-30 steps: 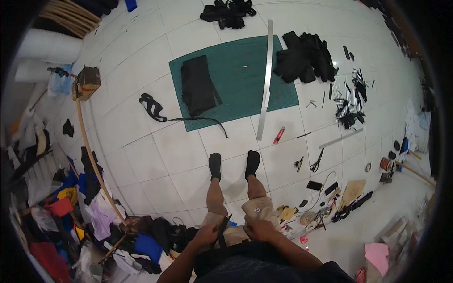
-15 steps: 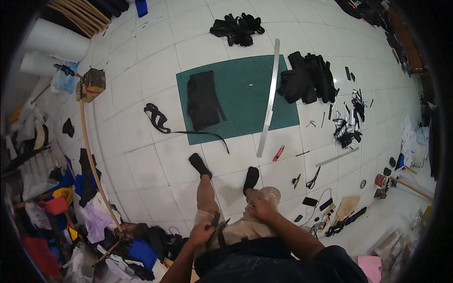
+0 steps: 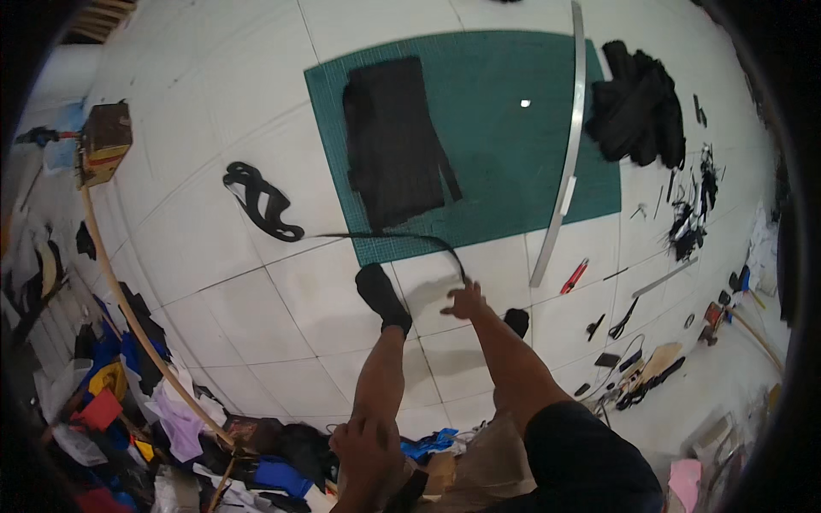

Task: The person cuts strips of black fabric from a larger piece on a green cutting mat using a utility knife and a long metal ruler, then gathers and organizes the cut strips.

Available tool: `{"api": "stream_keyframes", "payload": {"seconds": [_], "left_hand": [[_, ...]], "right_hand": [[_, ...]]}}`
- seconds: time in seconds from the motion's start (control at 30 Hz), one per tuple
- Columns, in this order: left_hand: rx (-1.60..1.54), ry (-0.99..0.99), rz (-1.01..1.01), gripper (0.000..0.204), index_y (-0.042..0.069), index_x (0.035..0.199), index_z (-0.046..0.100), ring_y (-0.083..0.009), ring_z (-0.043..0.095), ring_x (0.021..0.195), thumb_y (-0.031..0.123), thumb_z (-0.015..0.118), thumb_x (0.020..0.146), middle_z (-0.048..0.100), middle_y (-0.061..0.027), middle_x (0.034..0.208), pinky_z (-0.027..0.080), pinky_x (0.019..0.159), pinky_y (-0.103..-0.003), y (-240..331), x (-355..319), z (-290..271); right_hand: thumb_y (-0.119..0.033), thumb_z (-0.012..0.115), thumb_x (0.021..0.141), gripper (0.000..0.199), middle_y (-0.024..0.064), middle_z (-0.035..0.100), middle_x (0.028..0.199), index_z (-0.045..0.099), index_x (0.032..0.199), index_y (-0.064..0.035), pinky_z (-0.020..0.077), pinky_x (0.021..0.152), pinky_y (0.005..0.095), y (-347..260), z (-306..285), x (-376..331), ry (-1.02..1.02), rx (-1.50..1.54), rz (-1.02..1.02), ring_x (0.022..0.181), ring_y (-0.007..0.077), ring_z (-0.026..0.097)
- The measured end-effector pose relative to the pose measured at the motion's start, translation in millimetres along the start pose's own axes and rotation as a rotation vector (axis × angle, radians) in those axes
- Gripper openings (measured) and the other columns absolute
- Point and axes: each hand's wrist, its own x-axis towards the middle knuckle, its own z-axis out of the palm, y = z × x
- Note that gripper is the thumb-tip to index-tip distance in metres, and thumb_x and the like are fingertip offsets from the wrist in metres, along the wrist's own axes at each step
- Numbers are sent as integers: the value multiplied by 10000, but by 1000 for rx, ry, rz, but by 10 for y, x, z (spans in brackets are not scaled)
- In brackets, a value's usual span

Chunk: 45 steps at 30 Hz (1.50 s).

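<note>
My right hand [image 3: 466,301] reaches down to the floor, fingers apart, with its fingertips at the loose end of a narrow black strap [image 3: 376,235]. Whether they touch it I cannot tell. From there the strap crosses the lower edge of a green cutting mat [image 3: 505,197] to a looped bundle on the left. My left hand [image 3: 366,446] rests on my bent left knee; it is slightly blurred, and I see nothing clearly held in it. A folded black fabric piece [image 3: 393,141] lies on the mat's left side, with a narrow strip along its right edge.
A long metal ruler [image 3: 571,162] crosses the mat's right side, beside a pile of black strap bundles [image 3: 640,107]. A red utility knife [image 3: 575,276], scissors [image 3: 624,318] and dark scraps [image 3: 688,222] lie to the right. Fabric scraps [image 3: 180,419] heap at lower left.
My right hand has gone from my lap down to the strap's end. My left hand has settled on my knee, and the black strip it held no longer shows clearly. The view has leaned closer.
</note>
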Motion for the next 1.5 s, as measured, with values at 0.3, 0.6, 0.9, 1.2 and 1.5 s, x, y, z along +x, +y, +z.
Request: {"api": "stream_keyframes", "payload": {"seconds": [0.3, 0.6, 0.9, 1.2, 1.5], "left_hand": [[-159, -56, 171, 404, 122, 998, 676, -357, 527, 1011, 378, 726, 689, 610, -162, 1079, 375, 889, -495, -237, 551, -331], [-579, 229, 276, 964, -61, 1460, 261, -433, 311, 1393, 224, 824, 731, 267, -286, 1495, 299, 1130, -521, 35, 2002, -790], [-367, 297, 315, 217, 59, 961, 646, -359, 696, 822, 22, 699, 753, 705, -155, 861, 535, 728, -414, -383, 4269, -1812], [-259, 644, 217, 194, 58, 1014, 623, -285, 637, 723, 85, 678, 830, 651, -151, 817, 494, 687, -374, 0, 6154, -2219], [0, 532, 377, 552, 66, 1246, 566, -389, 580, 1087, 197, 675, 721, 616, -211, 1135, 451, 960, -484, 543, 7720, -1649]], "right_hand": [[-249, 725, 804, 271, 161, 620, 1037, 614, 973, -68, 540, 848, 468, 344, 176, 548, 291, 46, 64, 979, 337, 645], [-130, 673, 830, 231, 112, 589, 1013, 523, 1005, -114, 510, 743, 461, -1713, -2501, -1541, -19, 412, -899, 914, 364, 632], [-197, 657, 931, 181, 133, 650, 971, 602, 1050, -72, 528, 739, 408, -1339, -4374, -415, 536, 380, -760, 865, 344, 660], [-177, 624, 963, 174, 148, 685, 1015, 606, 1088, -58, 528, 782, 429, -472, -5241, 1466, 805, 383, -535, 911, 330, 676], [-180, 704, 853, 215, 163, 675, 954, 638, 1028, -75, 507, 750, 468, 4, -5319, 3075, 1175, -58, -667, 863, 356, 656]]}}
